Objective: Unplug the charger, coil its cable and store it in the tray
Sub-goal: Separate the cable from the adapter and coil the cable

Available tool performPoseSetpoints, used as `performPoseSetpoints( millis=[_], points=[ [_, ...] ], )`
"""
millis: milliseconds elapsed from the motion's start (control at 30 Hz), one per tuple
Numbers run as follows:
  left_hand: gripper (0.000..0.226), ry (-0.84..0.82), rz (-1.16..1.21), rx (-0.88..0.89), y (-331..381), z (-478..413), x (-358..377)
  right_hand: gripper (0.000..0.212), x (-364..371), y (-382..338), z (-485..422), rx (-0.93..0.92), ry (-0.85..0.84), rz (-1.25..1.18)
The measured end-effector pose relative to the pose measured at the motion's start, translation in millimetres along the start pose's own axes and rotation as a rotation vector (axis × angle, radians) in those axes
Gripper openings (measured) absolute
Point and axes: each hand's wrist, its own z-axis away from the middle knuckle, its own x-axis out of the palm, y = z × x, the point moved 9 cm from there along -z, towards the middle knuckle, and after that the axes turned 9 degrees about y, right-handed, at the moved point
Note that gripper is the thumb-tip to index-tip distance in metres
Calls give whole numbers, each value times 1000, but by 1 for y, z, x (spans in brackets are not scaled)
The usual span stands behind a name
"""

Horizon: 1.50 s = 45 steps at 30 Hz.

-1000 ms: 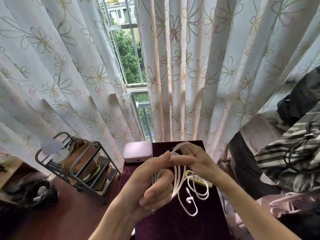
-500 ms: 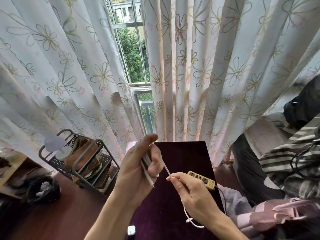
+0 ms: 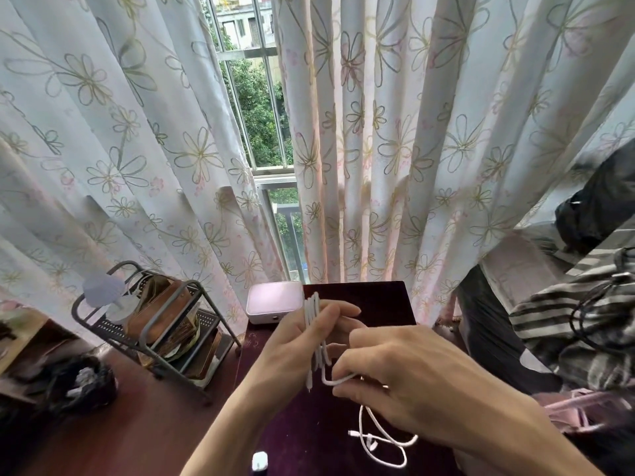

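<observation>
The dark table (image 3: 378, 297) lies under both my hands, so any slack that drops lands on it and not on the floor. Past my left hand (image 3: 292, 352), at the table's far corner, sits a pale pink box (image 3: 275, 300); whether that is the tray I cannot tell. My left hand is raised and curled round the cable (image 3: 313, 321), gripping several white loops upright side by side so they keep one length and cannot spring apart. My right hand (image 3: 412, 376), just beside it, is curled too and pinches the run that bends out below the bundle, I judge to feed another turn up. The slack (image 3: 385, 441) trails from under my right hand onto the table nearer me. What looks like the small white charger (image 3: 260, 462) rests nearer still, below my left wrist, apparently unplugged; coiling seems partway, storing not begun
</observation>
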Motion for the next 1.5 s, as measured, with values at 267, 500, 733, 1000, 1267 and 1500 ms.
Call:
performPoseSetpoints(
  millis=[267,500,733,1000,1267,1500],
  points=[
    [62,-271,-52,-184,-9,25,43,36,-31,21,-27,87,19,-147],
    [72,-469,306,-205,-7,32,55,21,-16,64,-36,212,29,-594],
    [46,-414,594,-192,12,29,51,42,15,89,-30,278,244,-919],
    [50,-402,1013,-168,38,17,36,38,79,97,-5,437,334,-927],
    [38,42,737,-29,23,-14,-15,25,93,59,24,365,25,-262],
    [45,221,326,-7,0,-21,-25,34,55,20,16,169,-137,-26]
  ],
)
